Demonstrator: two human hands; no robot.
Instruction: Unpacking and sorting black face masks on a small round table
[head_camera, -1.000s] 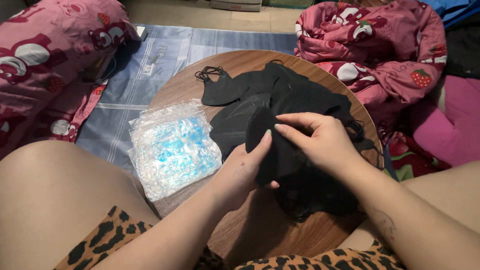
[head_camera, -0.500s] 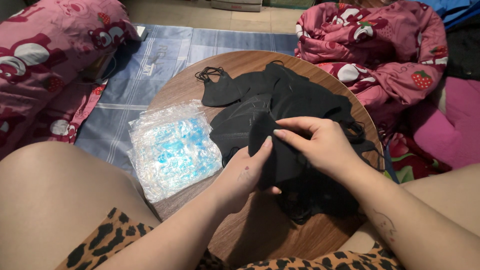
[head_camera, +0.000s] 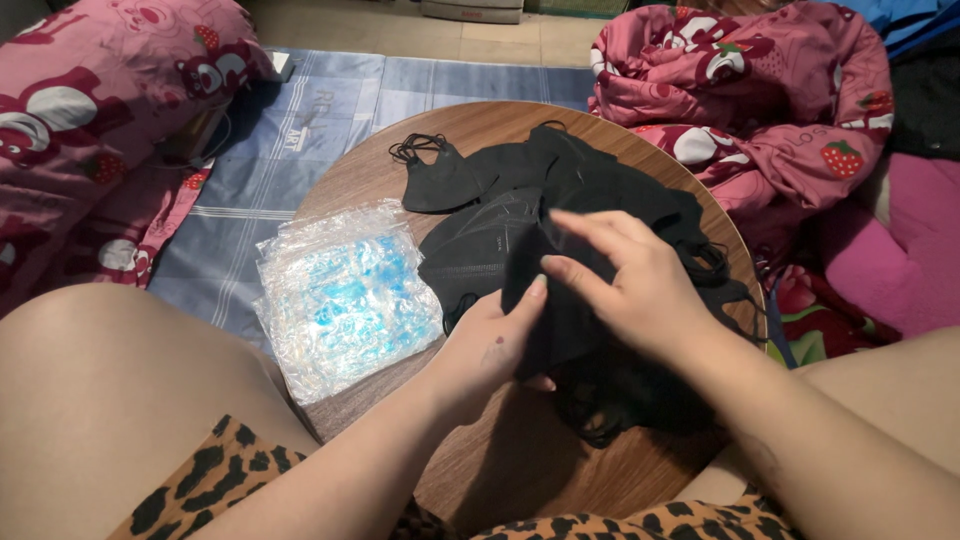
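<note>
A: What are the two hands doing?

B: Both are on one black face mask (head_camera: 545, 300), at the near side of the pile of black masks (head_camera: 590, 200). The left hand (head_camera: 495, 345) grips it from below, its thumb pressed up against the fabric and its fingers hidden underneath. The right hand (head_camera: 630, 285) lies on top, fingers bent and slightly spread, thumb and forefinger pinching the mask's upper edge.

A: And where does that pile sit?

B: On the round wooden surface (head_camera: 520, 450), covering its middle and the right part. The far edge of the pile comes close to the far rim, and the ear loops on the pile's right side reach almost to the right rim.

A: Anything apart from the pile?

B: One single black mask (head_camera: 440, 180) lies just left of the pile's far end, its loops curled towards the rim. Left of the pile and nearer to the person sits a stack of clear plastic wrappers (head_camera: 340, 295) with blue print. Its left corner hangs a little over the rim.

A: Where is bare wood?

B: A strip between the wrappers and the pile, a patch at the far left, and the widest stretch on the near side of the pile, under the forearms.

A: Beyond the rim?

B: A blue checked mat (head_camera: 290, 150) lies left of the pile, and a pink printed blanket (head_camera: 760, 100) is bunched close to the right of it.
</note>
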